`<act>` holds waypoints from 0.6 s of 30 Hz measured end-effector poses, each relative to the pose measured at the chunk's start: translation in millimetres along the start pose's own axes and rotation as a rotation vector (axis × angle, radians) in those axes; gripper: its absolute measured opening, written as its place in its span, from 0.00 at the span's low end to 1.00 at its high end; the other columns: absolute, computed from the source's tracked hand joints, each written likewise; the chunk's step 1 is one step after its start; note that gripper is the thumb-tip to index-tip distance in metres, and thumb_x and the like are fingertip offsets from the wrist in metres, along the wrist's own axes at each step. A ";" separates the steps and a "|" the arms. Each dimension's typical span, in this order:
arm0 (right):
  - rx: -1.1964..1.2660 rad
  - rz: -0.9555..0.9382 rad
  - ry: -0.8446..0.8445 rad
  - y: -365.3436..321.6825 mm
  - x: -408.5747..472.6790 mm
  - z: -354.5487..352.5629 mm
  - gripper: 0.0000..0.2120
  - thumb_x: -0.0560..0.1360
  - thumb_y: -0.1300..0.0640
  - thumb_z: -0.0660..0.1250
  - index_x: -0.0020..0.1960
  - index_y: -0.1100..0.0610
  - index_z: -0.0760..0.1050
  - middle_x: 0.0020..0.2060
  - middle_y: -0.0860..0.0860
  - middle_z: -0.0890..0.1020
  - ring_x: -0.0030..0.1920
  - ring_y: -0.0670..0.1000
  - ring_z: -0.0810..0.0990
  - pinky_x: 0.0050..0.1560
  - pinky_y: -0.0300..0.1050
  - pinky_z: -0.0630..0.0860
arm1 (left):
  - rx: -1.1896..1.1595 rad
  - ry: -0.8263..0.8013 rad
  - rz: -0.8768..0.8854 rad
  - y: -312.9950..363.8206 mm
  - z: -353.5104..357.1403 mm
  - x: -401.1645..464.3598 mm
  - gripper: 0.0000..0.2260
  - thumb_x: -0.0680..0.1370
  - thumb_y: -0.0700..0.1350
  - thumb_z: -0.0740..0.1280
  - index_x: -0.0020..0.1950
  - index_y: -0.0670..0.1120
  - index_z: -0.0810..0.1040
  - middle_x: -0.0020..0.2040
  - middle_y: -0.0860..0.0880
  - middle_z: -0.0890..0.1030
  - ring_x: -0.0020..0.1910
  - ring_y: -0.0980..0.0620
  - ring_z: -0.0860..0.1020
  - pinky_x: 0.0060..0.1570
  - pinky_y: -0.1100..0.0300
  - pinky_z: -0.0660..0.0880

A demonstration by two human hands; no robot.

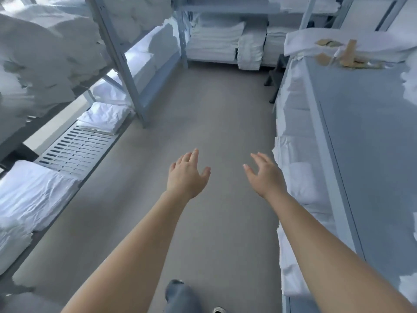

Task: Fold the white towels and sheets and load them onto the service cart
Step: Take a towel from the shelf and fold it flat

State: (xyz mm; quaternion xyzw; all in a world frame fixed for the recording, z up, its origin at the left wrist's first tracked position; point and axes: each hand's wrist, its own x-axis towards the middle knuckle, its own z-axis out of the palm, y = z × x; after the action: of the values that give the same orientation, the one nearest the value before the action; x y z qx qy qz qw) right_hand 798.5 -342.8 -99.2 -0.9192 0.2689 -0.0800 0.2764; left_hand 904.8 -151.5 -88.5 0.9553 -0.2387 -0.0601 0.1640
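Note:
My left hand [186, 175] and my right hand [264, 173] reach forward over the grey floor with fingers spread, holding nothing. Folded white linen fills the shelf rack [117, 53] on the left, with a folded sheet [33, 195] on its low shelf and another folded pile [106, 117] farther along. Stacks of folded white towels [214, 41] sit on the back shelves. On the right stands a grey table [361, 132], with white sheets [295, 154] hanging down its side next to my right hand.
A slotted bare metal shelf [76, 150] shows between the low piles on the left. Brown paper scraps [345, 55] lie on the far end of the table beside a white stack [316, 41]. The grey floor aisle [214, 109] runs ahead. My leg and shoe [180, 297] show at the bottom.

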 end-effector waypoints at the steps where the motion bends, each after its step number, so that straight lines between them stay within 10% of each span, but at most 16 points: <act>1: -0.007 0.010 0.010 2.9 12.3 -1.1 0.25 0.80 0.47 0.60 0.74 0.55 0.65 0.74 0.53 0.64 0.75 0.52 0.60 0.72 0.49 0.59 | 0.003 -0.005 0.022 4.3 2.0 17.4 0.31 0.80 0.59 0.55 0.79 0.48 0.52 0.77 0.49 0.60 0.76 0.49 0.57 0.74 0.51 0.54; 18: -0.075 0.469 0.256 52.5 245.7 -22.8 0.24 0.80 0.47 0.58 0.73 0.55 0.66 0.74 0.52 0.65 0.74 0.52 0.60 0.72 0.50 0.60 | -0.007 -0.233 0.515 110.7 40.4 355.8 0.31 0.80 0.58 0.56 0.79 0.48 0.50 0.77 0.49 0.61 0.76 0.49 0.57 0.74 0.50 0.54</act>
State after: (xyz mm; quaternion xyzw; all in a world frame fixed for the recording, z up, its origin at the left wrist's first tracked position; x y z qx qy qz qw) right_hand 975.2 -522.6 -109.5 -0.8238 0.5100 -0.1192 0.2169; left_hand 1161.4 -424.4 -101.6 0.8491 -0.4908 -0.1269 0.1486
